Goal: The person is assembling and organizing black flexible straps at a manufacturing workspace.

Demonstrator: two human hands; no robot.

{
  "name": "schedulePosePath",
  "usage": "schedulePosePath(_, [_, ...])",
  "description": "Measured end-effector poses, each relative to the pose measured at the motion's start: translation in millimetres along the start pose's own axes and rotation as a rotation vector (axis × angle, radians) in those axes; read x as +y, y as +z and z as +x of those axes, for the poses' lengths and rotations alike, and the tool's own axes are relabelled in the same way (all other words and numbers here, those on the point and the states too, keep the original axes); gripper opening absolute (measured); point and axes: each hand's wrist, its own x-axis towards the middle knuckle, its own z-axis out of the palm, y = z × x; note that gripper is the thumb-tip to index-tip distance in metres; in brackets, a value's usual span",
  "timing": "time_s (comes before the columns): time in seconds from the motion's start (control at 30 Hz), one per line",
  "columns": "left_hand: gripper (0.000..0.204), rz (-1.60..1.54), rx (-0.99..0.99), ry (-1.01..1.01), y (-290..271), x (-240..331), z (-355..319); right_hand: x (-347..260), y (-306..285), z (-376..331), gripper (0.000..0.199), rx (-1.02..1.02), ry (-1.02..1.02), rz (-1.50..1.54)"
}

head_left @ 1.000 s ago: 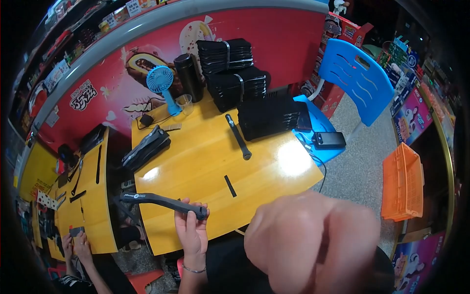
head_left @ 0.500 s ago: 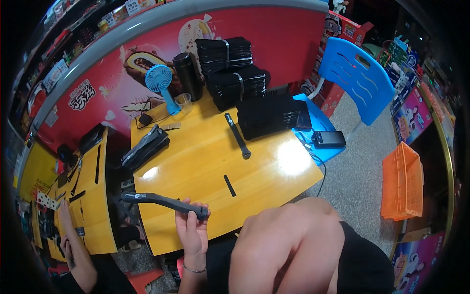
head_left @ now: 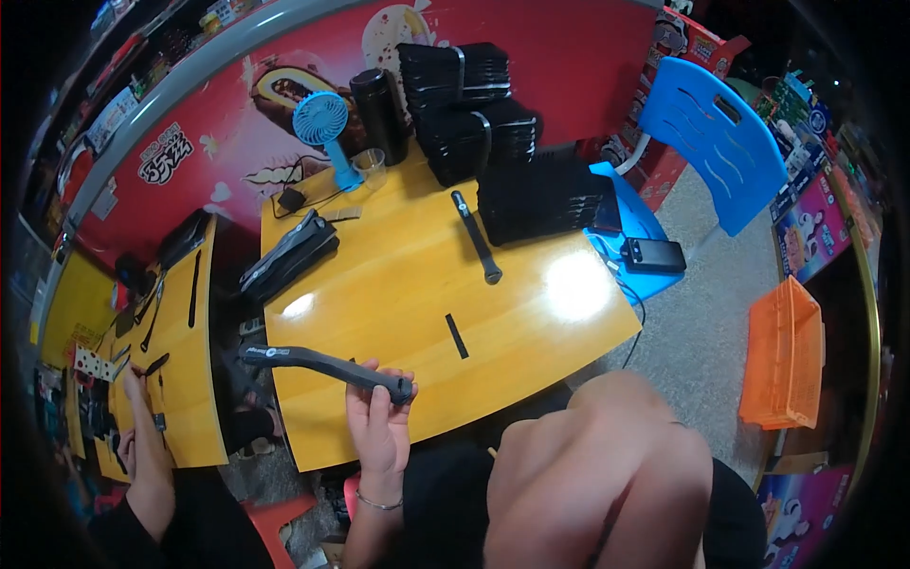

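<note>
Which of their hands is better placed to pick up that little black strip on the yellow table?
Probably the right hand: the left hand is busy holding the long curved black bar, though it sits nearer the small black strip.

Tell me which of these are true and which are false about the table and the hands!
1. The left hand holds a long dark curved handle piece. True.
2. The small fan on the table is red. False: it is blue.
3. A blue plastic chair stands by the far right end of the yellow table. True.
4. The right hand holds the black strap. False: the strap lies alone in the middle of the table, and the right hand is close to the camera, away from it.
5. The basket on the floor is green. False: it is orange.
</note>
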Motion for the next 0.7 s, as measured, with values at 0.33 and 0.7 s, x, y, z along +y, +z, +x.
schedulePosePath(0.33, [0.039,-0.066,-0.108,0.049,7,8,1,36,-28,-44,0.008,0.399,0.353,-0.729])
schedulePosePath(0.7, [0.039,-0.053,-0.092,0.087,-1,8,2,120,-46,-136,0.033,0.373,0.668,-1.221])
